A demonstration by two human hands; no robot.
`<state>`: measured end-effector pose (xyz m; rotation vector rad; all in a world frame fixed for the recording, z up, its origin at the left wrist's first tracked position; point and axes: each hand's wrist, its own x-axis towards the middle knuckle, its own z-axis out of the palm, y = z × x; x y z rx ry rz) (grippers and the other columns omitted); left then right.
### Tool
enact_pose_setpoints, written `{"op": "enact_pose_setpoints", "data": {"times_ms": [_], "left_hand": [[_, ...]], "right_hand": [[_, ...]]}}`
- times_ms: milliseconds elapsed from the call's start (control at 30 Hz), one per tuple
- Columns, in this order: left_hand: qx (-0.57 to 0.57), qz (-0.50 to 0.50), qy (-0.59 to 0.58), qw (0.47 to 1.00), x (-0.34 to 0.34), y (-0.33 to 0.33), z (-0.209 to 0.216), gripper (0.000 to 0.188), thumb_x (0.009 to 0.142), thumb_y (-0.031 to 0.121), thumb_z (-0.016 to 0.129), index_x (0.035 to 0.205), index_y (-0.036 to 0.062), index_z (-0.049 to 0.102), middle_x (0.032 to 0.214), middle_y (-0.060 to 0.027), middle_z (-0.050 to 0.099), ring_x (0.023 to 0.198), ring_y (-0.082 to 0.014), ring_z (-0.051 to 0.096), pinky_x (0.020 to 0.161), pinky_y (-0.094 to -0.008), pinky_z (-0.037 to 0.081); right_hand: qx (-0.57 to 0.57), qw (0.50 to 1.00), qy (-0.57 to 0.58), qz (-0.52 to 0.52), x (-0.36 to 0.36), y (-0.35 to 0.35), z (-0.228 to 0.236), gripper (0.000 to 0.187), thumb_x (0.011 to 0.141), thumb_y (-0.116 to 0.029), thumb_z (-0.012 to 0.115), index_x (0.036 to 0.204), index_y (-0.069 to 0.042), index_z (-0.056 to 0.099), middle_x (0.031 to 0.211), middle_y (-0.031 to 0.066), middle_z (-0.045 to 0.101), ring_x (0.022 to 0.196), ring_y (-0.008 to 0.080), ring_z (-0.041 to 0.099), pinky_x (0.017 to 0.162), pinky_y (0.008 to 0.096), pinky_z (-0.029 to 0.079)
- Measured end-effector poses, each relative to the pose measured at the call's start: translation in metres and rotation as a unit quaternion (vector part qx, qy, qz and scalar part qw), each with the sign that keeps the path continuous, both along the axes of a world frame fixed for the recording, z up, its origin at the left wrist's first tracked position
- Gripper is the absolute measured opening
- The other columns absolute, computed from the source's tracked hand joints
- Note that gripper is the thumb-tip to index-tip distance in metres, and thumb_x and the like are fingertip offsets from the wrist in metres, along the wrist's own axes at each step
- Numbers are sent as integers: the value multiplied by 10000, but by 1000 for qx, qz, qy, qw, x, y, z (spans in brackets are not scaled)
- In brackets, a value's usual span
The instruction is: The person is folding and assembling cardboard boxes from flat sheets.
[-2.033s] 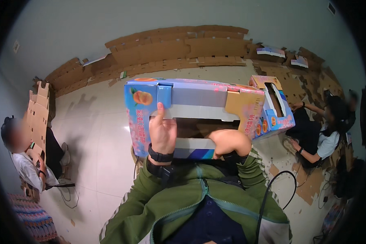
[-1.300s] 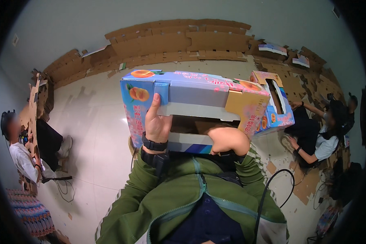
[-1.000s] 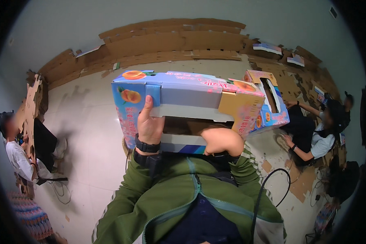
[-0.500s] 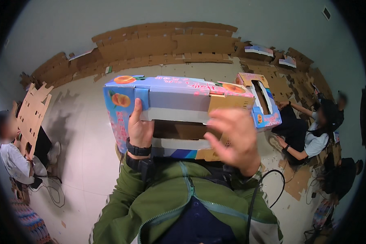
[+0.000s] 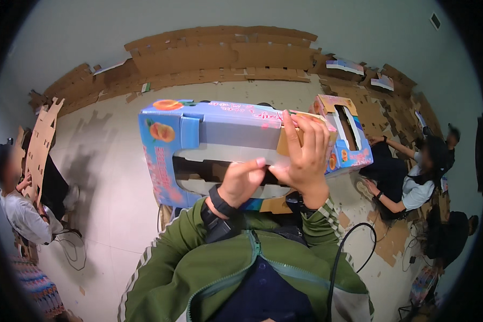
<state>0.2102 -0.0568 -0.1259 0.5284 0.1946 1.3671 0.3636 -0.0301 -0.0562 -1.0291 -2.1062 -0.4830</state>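
Note:
A blue and pink cardboard box [image 5: 161, 161] with fruit pictures lies in front of me, its long cut-out window [image 5: 193, 170] facing me. My left hand [image 5: 236, 185] is at the window's middle; its thumb points right along the grey flap and its other fingers are mostly hidden, seemingly curled around the edge. My right hand [image 5: 306, 158] lies over the brown panel [image 5: 285, 140] at the box's right end, fingers stretched upward and thumb out toward the left thumb. A second box [image 5: 362, 153] of the same print stands just behind to the right.
Flattened brown cardboard [image 5: 209, 59] lines the far wall. At the left a seated person [image 5: 24, 209] holds a cardboard sheet [image 5: 43, 145]. Several people sit at the right, one in a white shirt [image 5: 416, 188]. A black cable [image 5: 335, 263] loops beside my right arm.
My left hand has moved right from the blue left tab to the window's middle. My right hand has settled onto the brown panel with fingers raised. The left person's sheet has turned more edge-on.

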Motion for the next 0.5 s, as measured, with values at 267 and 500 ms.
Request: {"op": "enact_pose_setpoints", "data": {"times_ms": [267, 500], "left_hand": [[39, -35, 33, 998, 4, 11, 0, 610, 817, -26, 612, 1382, 40, 393, 1300, -110, 504, 1215, -250, 503, 1020, -403, 431], [39, -58, 74, 995, 8, 15, -5, 609, 829, -19, 642, 1383, 39, 395, 1277, -88, 512, 1169, -209, 529, 958, -365, 474]], "right_hand": [[16, 1000, 12, 4, 1, 0, -6, 883, 529, -339, 711, 1348, -54, 546, 1192, 122, 530, 1078, 305, 492, 965, 468, 362], [35, 999, 5, -11, 1, 3, -8, 807, 640, -418, 626, 1350, -43, 539, 1195, 132, 526, 1097, 316, 490, 991, 481, 347]]}}
